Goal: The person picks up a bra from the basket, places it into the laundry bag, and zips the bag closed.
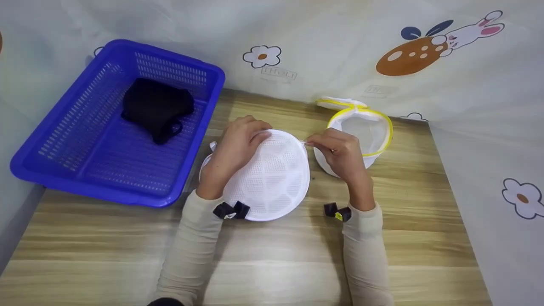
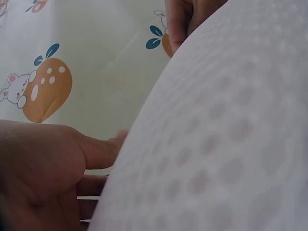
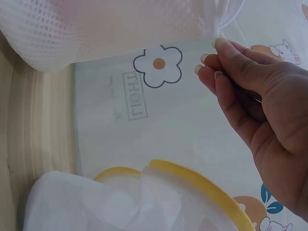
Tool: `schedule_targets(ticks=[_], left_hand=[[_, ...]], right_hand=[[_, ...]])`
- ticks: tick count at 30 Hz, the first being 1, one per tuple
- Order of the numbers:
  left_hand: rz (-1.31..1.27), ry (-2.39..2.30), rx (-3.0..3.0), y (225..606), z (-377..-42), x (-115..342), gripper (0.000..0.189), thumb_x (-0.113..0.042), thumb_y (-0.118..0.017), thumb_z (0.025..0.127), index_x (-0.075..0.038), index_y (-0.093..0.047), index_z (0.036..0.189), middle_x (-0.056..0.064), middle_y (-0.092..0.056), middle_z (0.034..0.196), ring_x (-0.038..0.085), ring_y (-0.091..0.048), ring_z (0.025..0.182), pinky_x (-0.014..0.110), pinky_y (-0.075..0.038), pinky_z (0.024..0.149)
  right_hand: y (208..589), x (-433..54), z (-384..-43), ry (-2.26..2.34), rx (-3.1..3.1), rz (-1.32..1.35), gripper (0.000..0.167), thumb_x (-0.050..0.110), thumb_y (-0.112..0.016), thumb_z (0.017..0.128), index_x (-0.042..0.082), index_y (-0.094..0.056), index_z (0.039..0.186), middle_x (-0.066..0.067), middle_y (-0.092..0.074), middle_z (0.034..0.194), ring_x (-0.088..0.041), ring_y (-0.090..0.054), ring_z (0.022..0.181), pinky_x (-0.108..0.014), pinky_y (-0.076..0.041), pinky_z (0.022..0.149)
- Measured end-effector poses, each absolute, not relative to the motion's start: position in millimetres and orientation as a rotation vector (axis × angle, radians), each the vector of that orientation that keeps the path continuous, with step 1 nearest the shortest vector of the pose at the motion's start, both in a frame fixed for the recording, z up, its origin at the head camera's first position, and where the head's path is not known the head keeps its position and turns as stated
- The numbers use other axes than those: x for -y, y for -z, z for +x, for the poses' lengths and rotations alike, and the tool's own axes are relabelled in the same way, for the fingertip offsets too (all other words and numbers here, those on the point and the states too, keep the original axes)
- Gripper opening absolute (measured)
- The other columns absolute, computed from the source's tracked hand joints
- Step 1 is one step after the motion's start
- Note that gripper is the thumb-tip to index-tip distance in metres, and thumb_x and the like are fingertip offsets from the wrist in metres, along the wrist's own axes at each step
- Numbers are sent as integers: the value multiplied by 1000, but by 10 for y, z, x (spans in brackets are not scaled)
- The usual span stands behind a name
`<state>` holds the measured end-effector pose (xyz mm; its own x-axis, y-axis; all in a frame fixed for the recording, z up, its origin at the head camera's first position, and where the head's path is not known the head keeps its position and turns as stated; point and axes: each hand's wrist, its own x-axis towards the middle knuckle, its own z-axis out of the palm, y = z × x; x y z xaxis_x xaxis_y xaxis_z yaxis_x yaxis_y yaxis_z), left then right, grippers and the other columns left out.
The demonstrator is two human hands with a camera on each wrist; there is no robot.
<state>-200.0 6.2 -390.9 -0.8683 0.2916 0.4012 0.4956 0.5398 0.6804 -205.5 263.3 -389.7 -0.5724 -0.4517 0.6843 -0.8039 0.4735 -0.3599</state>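
A round white mesh laundry bag [image 1: 272,178] is held up in front of me, its flat mesh face turned towards the head camera. My left hand [image 1: 238,146] grips its upper left edge; in the left wrist view, the bag hides the fingertips. At the bag's upper right edge my right hand [image 1: 340,151] pinches a small white end between thumb and fingertips. The right wrist view shows the mesh fabric [image 3: 211,24] gathered towards those fingertips. Just behind the right hand stands a second white laundry bag with yellow trim [image 1: 384,146], its lid folded back.
A blue plastic basket [image 1: 97,187] stands at the left with a black cloth item [image 1: 155,104] inside. Wood-grain table [image 1: 272,259] lies under everything. A pale printed sheet [image 1: 323,51] rises behind the table and along its sides.
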Motion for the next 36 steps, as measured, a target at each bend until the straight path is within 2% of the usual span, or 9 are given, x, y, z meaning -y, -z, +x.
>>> schedule_targets(ticks=[6,14,36], left_hand=[[-770,1213,2429,3940,-2016,-209,14,-12,-65,90,-2,-72,96,10,-67,87,28,-62,84,41,-45,81],[-674,1343,2382,3972,-2042,-230,9,-8,-68,86,-1,-73,87,10,-68,82,24,-63,78,34,-49,75],[-594,1384,2381,3985,-2067,-167,10,-8,-70,83,1,-73,84,12,-71,84,25,-67,80,35,-52,74]], right_hand=[[3894,-2574,-2048,-895,2206,1053,9,0,-74,79,8,-77,83,-1,-70,78,-14,-64,71,-24,-47,65],[3891,-2558,-2062,-888,2208,1065,8,1,-74,80,8,-76,83,0,-69,77,-14,-63,70,-24,-47,63],[3893,-2605,-2049,-908,2241,1076,10,1,-74,80,11,-76,81,1,-68,74,-12,-60,66,-21,-43,62]])
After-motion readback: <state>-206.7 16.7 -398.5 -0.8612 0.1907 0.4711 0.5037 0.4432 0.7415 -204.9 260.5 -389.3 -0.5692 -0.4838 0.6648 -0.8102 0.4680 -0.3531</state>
